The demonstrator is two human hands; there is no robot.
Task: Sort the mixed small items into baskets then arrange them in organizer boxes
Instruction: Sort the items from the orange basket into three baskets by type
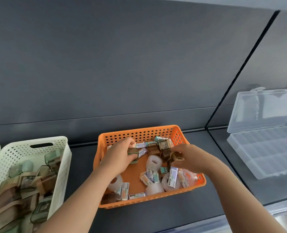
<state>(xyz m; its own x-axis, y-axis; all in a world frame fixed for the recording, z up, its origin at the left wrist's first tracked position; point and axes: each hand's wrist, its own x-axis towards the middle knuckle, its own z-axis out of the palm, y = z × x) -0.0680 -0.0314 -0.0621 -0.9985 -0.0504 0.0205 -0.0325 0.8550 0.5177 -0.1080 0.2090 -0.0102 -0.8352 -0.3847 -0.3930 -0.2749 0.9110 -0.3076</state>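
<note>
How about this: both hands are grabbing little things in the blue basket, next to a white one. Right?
No: the head view shows an orange basket, not a blue one. The left hand and right hand both grab little things in it, next to the white basket.

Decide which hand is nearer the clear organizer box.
Right. The right hand, pinching a brown item, is in the orange basket's right half, toward the clear organizer box; the left hand grips a packet farther left.

Perforated orange plastic basket (pixel 140 133), cream plastic basket (pixel 62 158), clear glossy organizer box (pixel 263 148), matt grey tabletop (pixel 173 214)
</note>
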